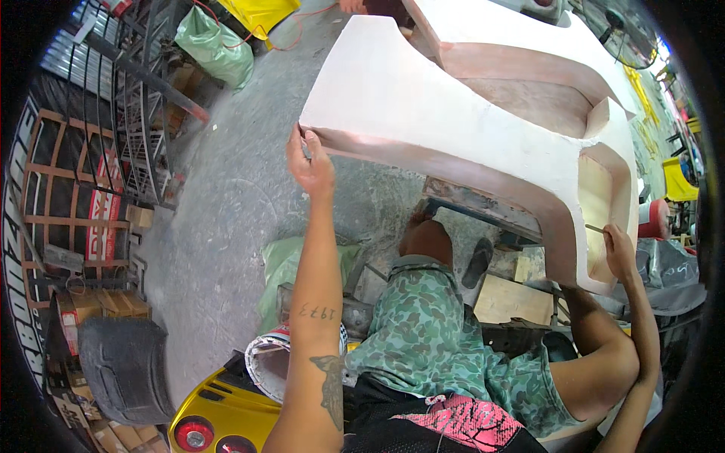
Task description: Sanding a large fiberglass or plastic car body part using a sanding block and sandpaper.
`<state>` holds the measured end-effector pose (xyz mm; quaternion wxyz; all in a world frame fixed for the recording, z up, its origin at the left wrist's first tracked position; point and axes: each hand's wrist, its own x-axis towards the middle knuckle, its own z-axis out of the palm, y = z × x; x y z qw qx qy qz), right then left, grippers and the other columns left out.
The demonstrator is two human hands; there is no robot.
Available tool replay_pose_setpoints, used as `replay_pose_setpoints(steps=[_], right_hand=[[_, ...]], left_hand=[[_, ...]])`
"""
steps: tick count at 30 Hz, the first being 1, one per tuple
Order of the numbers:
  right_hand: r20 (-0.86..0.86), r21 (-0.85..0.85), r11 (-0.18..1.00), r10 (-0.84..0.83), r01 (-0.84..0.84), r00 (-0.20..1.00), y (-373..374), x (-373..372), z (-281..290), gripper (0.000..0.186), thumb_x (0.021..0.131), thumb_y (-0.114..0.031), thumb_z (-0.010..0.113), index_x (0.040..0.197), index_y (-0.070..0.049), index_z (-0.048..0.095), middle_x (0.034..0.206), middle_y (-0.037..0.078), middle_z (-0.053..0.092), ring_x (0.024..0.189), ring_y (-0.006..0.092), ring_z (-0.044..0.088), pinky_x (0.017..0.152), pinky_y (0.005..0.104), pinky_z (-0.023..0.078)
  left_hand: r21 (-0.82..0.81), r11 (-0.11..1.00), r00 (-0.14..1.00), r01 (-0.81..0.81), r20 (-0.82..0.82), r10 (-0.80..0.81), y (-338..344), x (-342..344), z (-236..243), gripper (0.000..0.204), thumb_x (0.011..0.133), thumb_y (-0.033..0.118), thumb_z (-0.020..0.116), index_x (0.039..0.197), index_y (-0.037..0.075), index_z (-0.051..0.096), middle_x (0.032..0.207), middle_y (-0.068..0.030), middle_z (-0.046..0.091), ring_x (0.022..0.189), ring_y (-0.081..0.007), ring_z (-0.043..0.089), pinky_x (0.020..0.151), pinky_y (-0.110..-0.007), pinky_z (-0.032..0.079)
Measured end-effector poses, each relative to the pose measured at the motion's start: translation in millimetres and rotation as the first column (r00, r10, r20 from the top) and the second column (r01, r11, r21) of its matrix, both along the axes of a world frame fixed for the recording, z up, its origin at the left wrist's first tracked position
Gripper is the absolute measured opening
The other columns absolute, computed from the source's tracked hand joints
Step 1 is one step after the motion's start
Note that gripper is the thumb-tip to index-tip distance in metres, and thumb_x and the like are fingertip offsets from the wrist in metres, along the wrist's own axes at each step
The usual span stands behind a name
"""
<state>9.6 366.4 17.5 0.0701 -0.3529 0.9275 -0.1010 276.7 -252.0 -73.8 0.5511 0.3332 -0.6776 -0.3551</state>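
Around us we see a green sack [215,45] on the concrete floor [226,204], a metal rack [128,113] at the left, a yellow car part [219,419] and a white bucket [268,362] by our knees. The big white body panel [423,106] rests ahead on a stand, over our camouflage shorts [438,340]. Our left hand [310,166] reaches up, fingers closed on the panel's near corner. Our right hand [619,253] pinches a thin tool [595,228] against the panel's right recess.
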Motion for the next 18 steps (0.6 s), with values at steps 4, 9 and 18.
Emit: replay_pose_setpoints(steps=[4, 9, 18], right_hand=[[-0.013, -0.018, 1.0, 0.01, -0.01, 1.0, -0.4, 1.7, 2.3, 0.01, 0.099, -0.007, 0.053, 0.101, 0.003, 0.056, 0.095, 0.025, 0.059, 0.091, 0.0451, 0.058, 0.08, 0.0474, 0.046], [-0.008, 0.017, 1.0, 0.006, -0.006, 1.0, -5.3, 4.3, 6.0, 0.009, 0.099, -0.006, 0.053, 0.101, 0.003, 0.056, 0.096, 0.024, 0.059, 0.091, 0.0454, 0.058, 0.08, 0.0471, 0.046], [-0.007, 0.022, 1.0, 0.007, -0.006, 1.0, -2.6, 3.0, 4.3, 0.01, 0.098, -0.005, 0.053, 0.102, 0.004, 0.057, 0.095, 0.025, 0.061, 0.089, 0.0453, 0.059, 0.078, 0.0472, 0.047]], left_hand=[[0.023, 1.0, 0.999, -0.015, -0.03, 0.016, -5.4, -0.5, -13.2, 0.042, 0.101, 0.02, 0.055, 0.133, -0.006, 0.059, 0.131, -0.0241, 0.062, 0.122, -0.0363, 0.059, 0.105, -0.043, 0.043], [0.201, 0.978, 0.999, -0.051, 0.014, 0.049, -12.3, 5.6, -21.2, 0.039, 0.099, 0.016, 0.055, 0.132, -0.004, 0.062, 0.13, -0.0217, 0.064, 0.119, -0.0346, 0.06, 0.104, -0.042, 0.044], [0.006, 0.987, 0.986, -0.161, 0.042, 0.161, -8.2, -0.5, -4.0, 0.029, 0.094, 0.012, 0.061, 0.119, -0.002, 0.068, 0.113, -0.0192, 0.07, 0.109, -0.0332, 0.065, 0.096, -0.042, 0.049]])
